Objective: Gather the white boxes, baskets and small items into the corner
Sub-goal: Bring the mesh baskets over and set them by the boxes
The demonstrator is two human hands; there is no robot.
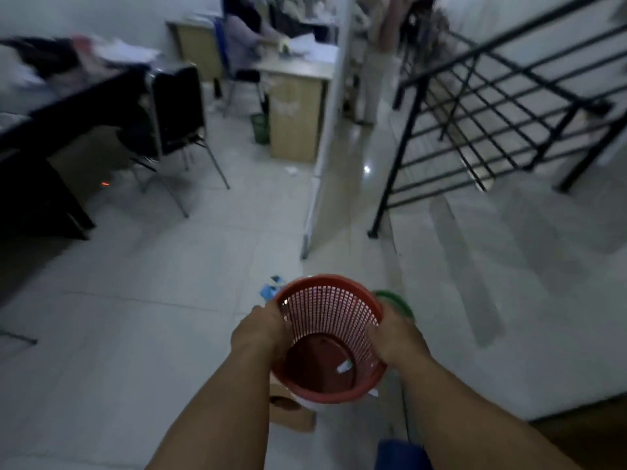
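I hold a red mesh basket (327,337) above the tiled floor, its opening turned toward me. My left hand (259,329) grips its left side and my right hand (395,337) grips its right side. A small white item (344,367) lies inside on the basket's bottom. A green basket (395,301) shows just behind my right hand, mostly hidden. A blue-and-white small item (271,289) lies on the floor beyond my left hand. Under the basket sits a brown cardboard box (291,413).
A black desk (68,106) and black chair (176,110) stand at left. A white partition (322,164) runs up the middle, a black stair railing (492,113) at right. A person sits at a wooden desk (295,106) beyond, with a small green bin (260,128) beside it.
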